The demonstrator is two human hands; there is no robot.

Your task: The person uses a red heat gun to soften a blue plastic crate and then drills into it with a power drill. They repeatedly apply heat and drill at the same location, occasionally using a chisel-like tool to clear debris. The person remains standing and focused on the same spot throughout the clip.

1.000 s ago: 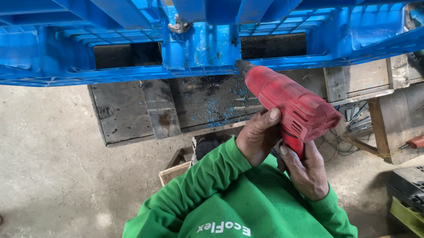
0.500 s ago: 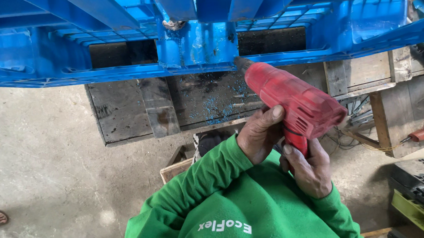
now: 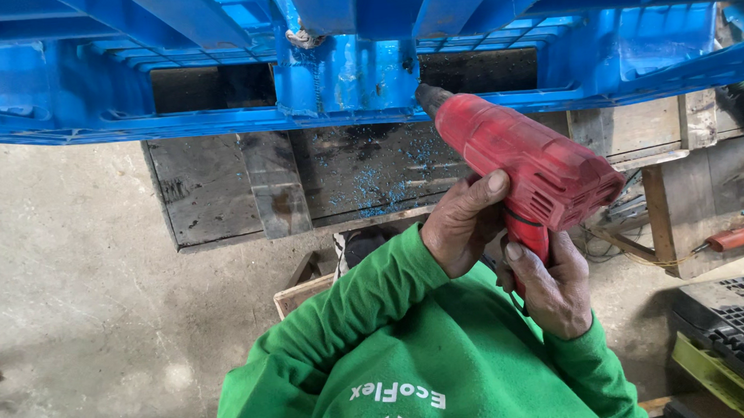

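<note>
We grip the red power drill [image 3: 528, 161] with both hands, left hand [image 3: 463, 222] bracing its body, right hand [image 3: 549, 284] wrapped around the handle, keeping its nose steady against the blue plastic pallet [image 3: 346, 73] above the wooden counter [image 3: 216, 188].

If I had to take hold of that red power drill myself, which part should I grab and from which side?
Probably the handle below the red drill body, coming from the rear, away from the tip pressed on the blue pallet. The right hand wraps the handle so; the left hand steadies the body.
</note>
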